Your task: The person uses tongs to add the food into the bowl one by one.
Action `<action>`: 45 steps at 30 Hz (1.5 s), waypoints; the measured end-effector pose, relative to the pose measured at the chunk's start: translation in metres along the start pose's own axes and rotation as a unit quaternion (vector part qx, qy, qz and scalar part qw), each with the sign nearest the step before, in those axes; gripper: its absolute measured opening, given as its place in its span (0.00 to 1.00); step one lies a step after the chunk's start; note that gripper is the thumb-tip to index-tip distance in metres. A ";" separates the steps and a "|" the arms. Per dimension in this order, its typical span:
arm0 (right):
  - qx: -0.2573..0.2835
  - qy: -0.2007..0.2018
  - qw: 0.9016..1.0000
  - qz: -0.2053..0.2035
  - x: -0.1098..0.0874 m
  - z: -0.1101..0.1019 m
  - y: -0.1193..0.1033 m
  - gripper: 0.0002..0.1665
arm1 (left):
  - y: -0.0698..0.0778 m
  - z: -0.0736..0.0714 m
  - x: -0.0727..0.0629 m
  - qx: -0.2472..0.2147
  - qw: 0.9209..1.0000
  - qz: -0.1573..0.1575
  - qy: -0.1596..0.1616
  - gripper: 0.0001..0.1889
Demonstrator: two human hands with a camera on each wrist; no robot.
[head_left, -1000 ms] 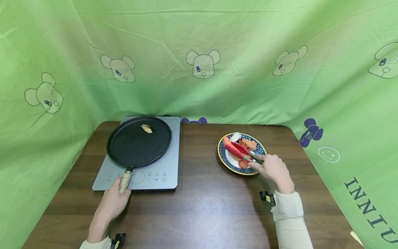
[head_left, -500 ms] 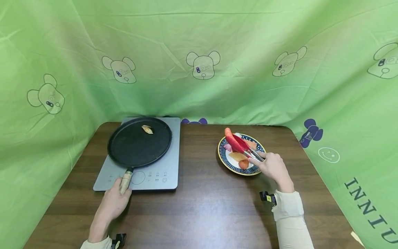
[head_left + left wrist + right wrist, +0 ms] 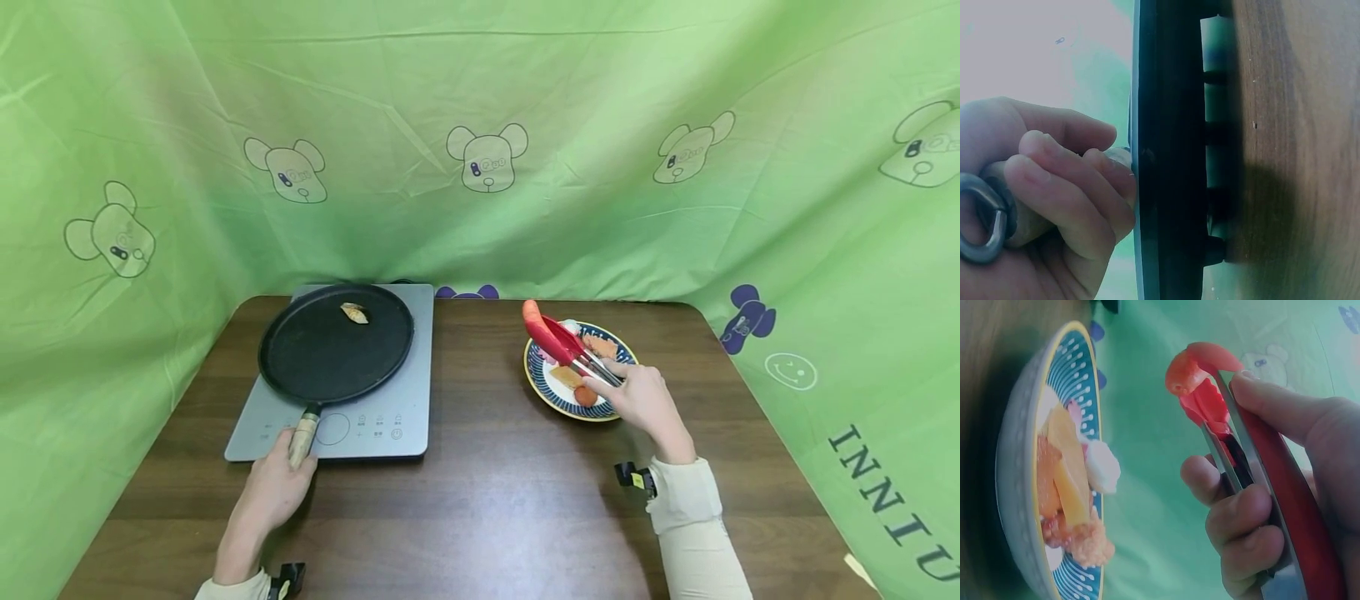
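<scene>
At left, my left hand (image 3: 272, 492) grips the light handle (image 3: 303, 438) of a flat black pan (image 3: 326, 354). In the left wrist view my fingers curl round that handle, with a metal ring (image 3: 999, 236) at its end. My right hand (image 3: 648, 407) holds tongs (image 3: 558, 340) with red tips and metal arms. Between the tips is an orange-red sausage (image 3: 1186, 372), raised above the plate in the right wrist view. The blue-patterned plate (image 3: 534, 385) bears several food pieces, among them a yellow slice (image 3: 1067, 462), a white piece (image 3: 1102, 467) and a crumbly brown piece (image 3: 1091, 544).
Under the pan lies a grey induction cooktop (image 3: 411, 417). A small tan, shell-like piece (image 3: 355, 313) sits near the pan's far edge. Brown wooden tabletop (image 3: 480, 500) stretches between cooktop and plate. A green curtain (image 3: 480, 242) encloses the back and sides.
The tongs have lifted the sausage off the plate and swung it slightly left, uncovering the yellow slice beneath. My right hand has shifted a little left. My left hand keeps its place on the handle.
</scene>
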State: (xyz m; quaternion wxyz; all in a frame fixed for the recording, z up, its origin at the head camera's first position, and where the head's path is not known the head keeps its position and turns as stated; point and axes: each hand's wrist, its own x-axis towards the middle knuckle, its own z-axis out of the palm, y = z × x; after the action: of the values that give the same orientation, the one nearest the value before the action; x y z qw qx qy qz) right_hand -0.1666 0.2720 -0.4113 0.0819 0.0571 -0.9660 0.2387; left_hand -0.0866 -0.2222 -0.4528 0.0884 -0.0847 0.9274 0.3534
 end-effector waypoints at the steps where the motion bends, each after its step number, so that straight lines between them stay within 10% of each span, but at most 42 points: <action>1: 0.001 0.001 1.000 -0.001 0.000 0.001 -0.002 0.32 | 0.000 0.000 0.000 0.000 1.000 0.000 0.000 0.30; 35: 0.060 0.026 0.994 -0.083 0.012 0.041 -0.072 0.18 | 0.001 0.002 -0.001 -0.008 1.000 0.006 -0.001 0.30; 45: 0.094 -0.005 0.992 -0.081 0.019 0.050 -0.096 0.27 | 0.002 0.000 -0.003 -0.001 1.000 0.010 0.005 0.29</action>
State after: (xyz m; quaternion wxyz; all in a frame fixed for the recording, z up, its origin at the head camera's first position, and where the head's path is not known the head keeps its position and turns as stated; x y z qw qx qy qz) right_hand -0.1773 0.1628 -0.4080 0.0902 0.1437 -0.9320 0.3204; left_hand -0.0845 -0.2210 -0.4509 0.0802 -0.0776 0.9281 0.3552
